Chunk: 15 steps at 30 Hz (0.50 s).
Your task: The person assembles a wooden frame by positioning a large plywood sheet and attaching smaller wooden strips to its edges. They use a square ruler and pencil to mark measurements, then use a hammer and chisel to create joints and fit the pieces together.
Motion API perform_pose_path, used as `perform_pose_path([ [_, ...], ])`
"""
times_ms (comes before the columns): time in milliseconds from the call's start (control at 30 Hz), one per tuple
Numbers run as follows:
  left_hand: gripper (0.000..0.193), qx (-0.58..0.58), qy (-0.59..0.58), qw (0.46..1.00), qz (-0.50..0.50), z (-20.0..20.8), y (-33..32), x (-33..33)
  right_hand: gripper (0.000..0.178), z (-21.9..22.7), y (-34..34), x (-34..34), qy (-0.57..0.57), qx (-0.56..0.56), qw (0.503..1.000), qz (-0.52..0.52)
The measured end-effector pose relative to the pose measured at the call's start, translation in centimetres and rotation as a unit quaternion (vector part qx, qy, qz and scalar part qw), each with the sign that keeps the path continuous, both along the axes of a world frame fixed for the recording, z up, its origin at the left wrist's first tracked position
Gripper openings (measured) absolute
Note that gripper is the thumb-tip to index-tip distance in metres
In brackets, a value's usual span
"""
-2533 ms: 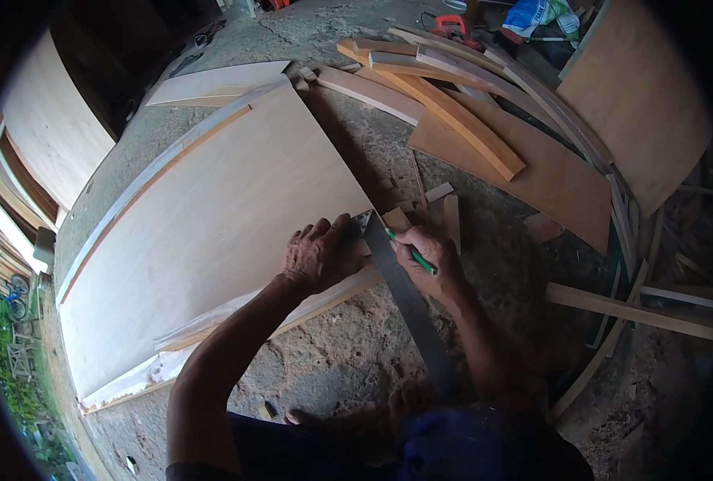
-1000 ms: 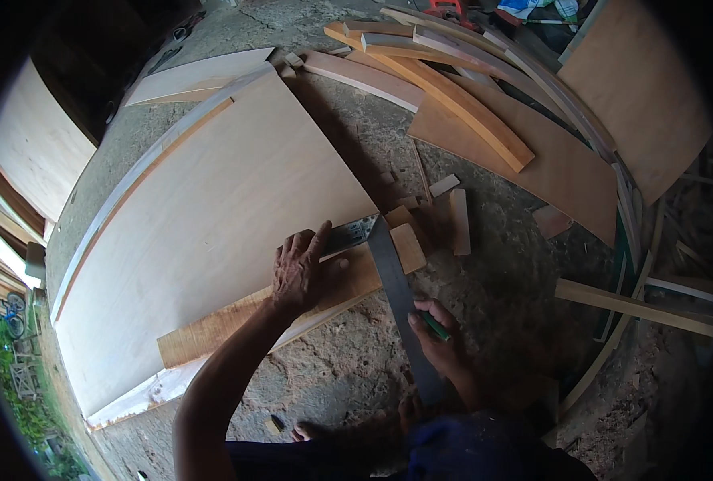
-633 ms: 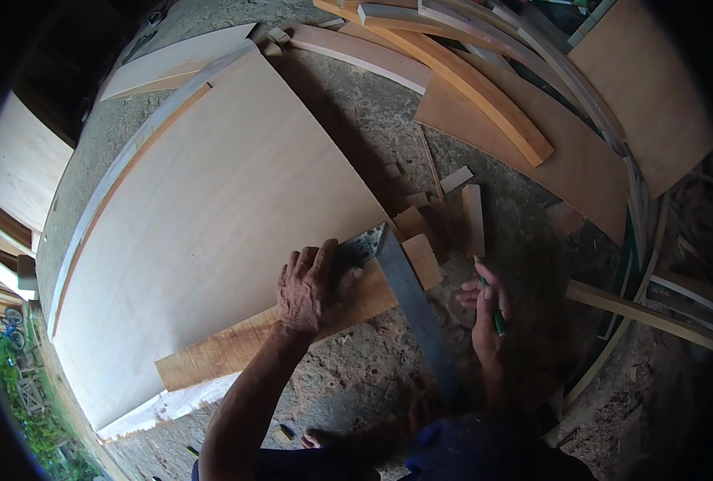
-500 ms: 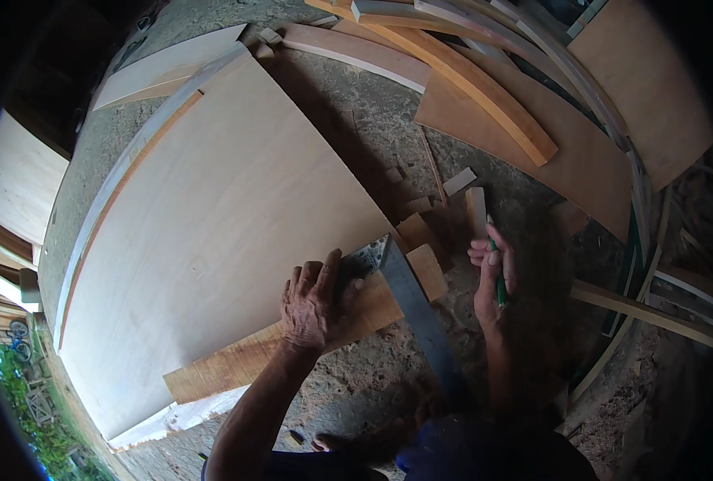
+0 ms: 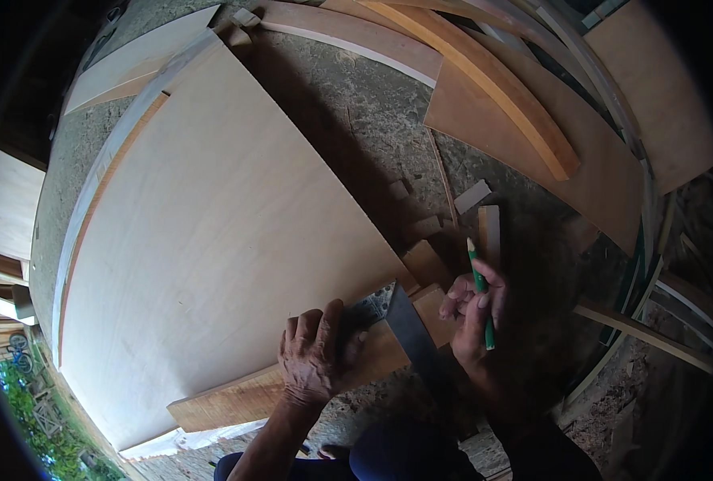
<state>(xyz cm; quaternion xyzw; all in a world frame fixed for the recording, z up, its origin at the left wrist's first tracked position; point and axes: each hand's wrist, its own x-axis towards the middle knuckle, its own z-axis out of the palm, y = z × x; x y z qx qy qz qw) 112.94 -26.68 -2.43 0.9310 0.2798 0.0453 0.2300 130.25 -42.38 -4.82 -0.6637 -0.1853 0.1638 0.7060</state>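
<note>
A try square (image 5: 412, 327) lies across a narrow wooden board (image 5: 224, 394), its dark metal blade running toward me. My left hand (image 5: 312, 353) is closed around the square's handle, and its palm hides part of the board. In my right hand (image 5: 478, 317), just right of the blade, a green pencil (image 5: 480, 277) is held between the fingers, with its pale tip up and away from me. The narrow board rests along the near edge of a large pale plywood sheet (image 5: 196, 208). Its right end sticks out past the blade.
Small wood offcuts (image 5: 473, 196) and an upright-looking block (image 5: 489, 232) lie beyond my right hand. Curved timbers (image 5: 492, 88) and a brown panel (image 5: 525, 148) fill the far right. A wooden strip (image 5: 645, 333) crosses the right side. The concrete floor (image 5: 356, 104) is rough.
My right hand has come nearer to the square and turned, so the pencil points farther up. The view has shifted a little; my left hand keeps its hold on the square.
</note>
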Motion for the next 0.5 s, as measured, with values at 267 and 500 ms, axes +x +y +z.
perform_pose_path([
  [267,0.06,-0.041,-0.012,0.999,-0.009,-0.5,0.3,-0.3,0.064,0.1,0.3,0.1,0.031,-0.009,0.999,-0.009],
  [500,0.065,-0.042,-0.029,0.998,-0.036,-0.9,0.4,-0.4,0.065,0.4,0.3,0.3,0.029,-0.022,0.999,0.001],
])
